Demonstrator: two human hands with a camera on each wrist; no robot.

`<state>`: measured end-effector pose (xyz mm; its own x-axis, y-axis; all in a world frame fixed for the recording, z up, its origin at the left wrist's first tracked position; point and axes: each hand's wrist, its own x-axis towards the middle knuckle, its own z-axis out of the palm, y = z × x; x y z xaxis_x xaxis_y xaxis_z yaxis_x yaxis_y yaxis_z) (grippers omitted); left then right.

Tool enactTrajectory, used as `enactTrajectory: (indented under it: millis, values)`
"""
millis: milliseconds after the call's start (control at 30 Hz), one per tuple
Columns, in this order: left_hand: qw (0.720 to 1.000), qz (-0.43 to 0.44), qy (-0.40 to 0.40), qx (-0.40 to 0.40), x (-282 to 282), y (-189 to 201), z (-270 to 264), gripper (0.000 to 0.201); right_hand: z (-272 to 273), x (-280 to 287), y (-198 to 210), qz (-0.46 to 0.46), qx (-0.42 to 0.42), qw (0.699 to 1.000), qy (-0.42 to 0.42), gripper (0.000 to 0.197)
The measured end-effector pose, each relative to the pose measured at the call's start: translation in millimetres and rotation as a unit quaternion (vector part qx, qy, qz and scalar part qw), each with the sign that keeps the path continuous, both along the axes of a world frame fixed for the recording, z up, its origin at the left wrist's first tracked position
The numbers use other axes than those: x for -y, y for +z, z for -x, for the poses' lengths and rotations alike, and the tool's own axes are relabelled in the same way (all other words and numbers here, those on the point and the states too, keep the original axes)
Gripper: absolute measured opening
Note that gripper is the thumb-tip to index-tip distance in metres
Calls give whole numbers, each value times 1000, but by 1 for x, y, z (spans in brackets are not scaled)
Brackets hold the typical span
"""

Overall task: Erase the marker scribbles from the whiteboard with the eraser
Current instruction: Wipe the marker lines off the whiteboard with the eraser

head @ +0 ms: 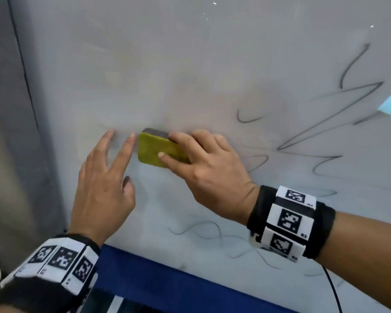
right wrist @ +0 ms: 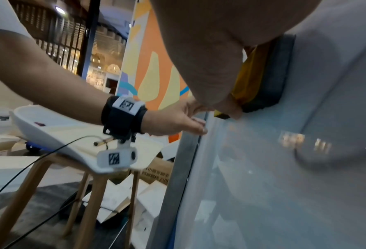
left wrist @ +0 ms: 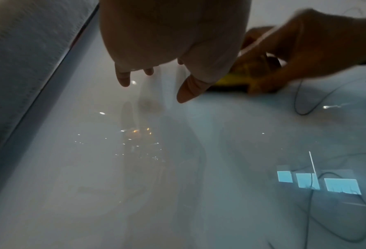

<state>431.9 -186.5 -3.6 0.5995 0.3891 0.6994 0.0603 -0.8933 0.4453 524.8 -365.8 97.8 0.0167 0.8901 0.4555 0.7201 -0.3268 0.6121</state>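
Observation:
A yellow eraser [head: 155, 150] with a dark felt face lies flat against the upright whiteboard [head: 190, 64]. My right hand [head: 203, 161] grips it, thumb on the yellow back and fingers over its top edge. My left hand [head: 104, 177] rests just left of the eraser, fingers straight and spread, tips touching the board. Black marker scribbles [head: 325, 123] run across the board's right part and others [head: 212, 233] lie below my hands. In the right wrist view the eraser [right wrist: 269, 74] presses its felt to the board. The left wrist view shows my fingers [left wrist: 124, 77] and the eraser [left wrist: 231, 82] at right.
The board's left edge [head: 25, 71] meets a grey wall. A blue strip [head: 167, 281] runs under the board. A white chair on wooden legs [right wrist: 56, 134] stands to the left, with boxes on the floor behind it. A black cable [head: 332, 290] hangs from my right wrist.

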Motion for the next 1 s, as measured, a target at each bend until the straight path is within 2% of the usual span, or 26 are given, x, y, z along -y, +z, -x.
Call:
enactTrajectory:
  millis: [100,167,233,300,367,467,567,633,700,767,833,900,1000]
  values:
    - [1000,4,8,10,2,6,-1,85,0,-6,29,-91,-1,996,9,46]
    - [1000,6,12,11,4,11,-2,85,-2,-3,26,-108,-2,994,7,43]
    - [1000,-1,9,12,4,18,-3,86,-2,8,-1,-70,-5,997,12,42]
    - [1000,-10,0,14,2,24,-5,85,-1,22,-34,18,-3,1000,8,41]
    - [1000,-14,-5,16,1,27,-6,85,-2,33,-49,78,-10,997,-3,43]
    - [1000,-21,-12,14,3,26,-6,85,-2,27,-23,43,-8,999,8,41]
    - [999,-24,-20,20,8,28,-8,85,-3,15,31,-103,3,995,13,36]
    - [999,-19,-20,30,11,33,-10,84,-4,13,45,-158,9,987,4,36]
    - [999,-21,-23,39,12,39,-12,83,-3,19,29,-139,10,990,8,38]
    - [998,-28,-23,43,12,46,-13,82,-2,30,-1,-58,8,998,9,42]
    - [998,-38,-25,48,12,52,-14,81,-3,39,-9,4,8,1000,0,42]
    - [997,-56,-30,50,14,57,-16,79,-6,38,11,-17,6,1000,7,37]
    - [996,-67,-36,56,20,60,-19,77,-5,36,61,-124,9,992,4,34]
